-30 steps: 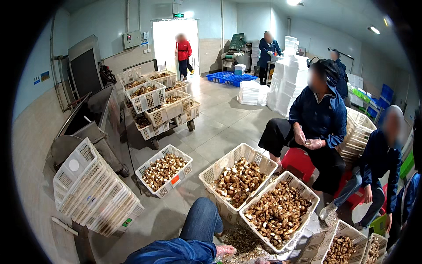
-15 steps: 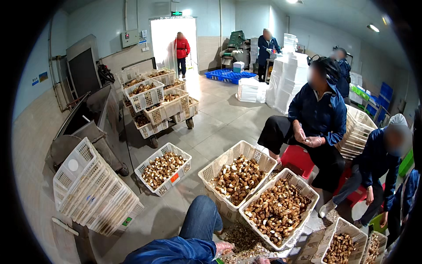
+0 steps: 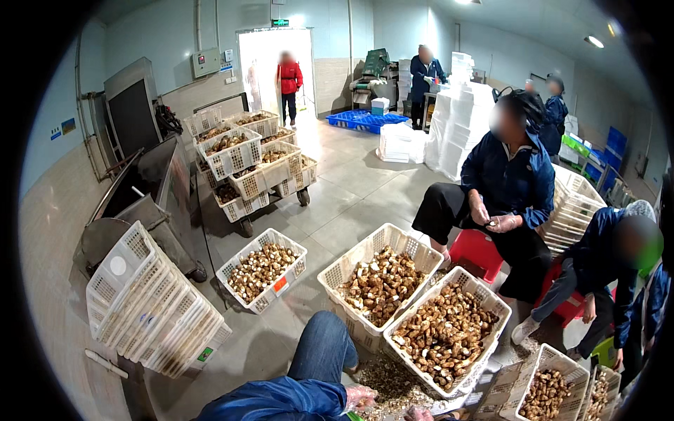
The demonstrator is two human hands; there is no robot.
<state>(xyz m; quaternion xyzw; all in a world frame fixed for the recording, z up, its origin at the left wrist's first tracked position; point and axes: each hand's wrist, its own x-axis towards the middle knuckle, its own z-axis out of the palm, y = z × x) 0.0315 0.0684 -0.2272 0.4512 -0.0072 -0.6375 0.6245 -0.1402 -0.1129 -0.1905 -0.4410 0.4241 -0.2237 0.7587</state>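
Observation:
My left hand (image 3: 360, 397), in a clear plastic glove, is at the lower edge with its fingers curled. What it holds, if anything, is hidden, though a bit of green (image 3: 354, 416) shows just below it. Only the top of my right hand (image 3: 419, 414) shows, also gloved; the frame cuts off its fingers. Brown and white scraps (image 3: 390, 382) lie on the floor beyond the hands. Nearest to them stands a white crate (image 3: 503, 330) of brown mushrooms (image 3: 446, 330) with pale cut ends. A second mushroom crate (image 3: 330, 281) adjoins it at the back left.
A smaller mushroom crate (image 3: 261, 303) stands left of my knee (image 3: 319, 351). Nested crates (image 3: 158, 309) lean at far left. A loaded cart (image 3: 246, 151) is behind. A co-worker (image 3: 509, 168) sits at right, another (image 3: 604, 252) bends nearby. More mushroom crates (image 3: 570, 372) stand lower right.
The bending co-worker at right has lowered their head slightly. At the back right, a standing person has shifted and another head shows. My hands have barely moved.

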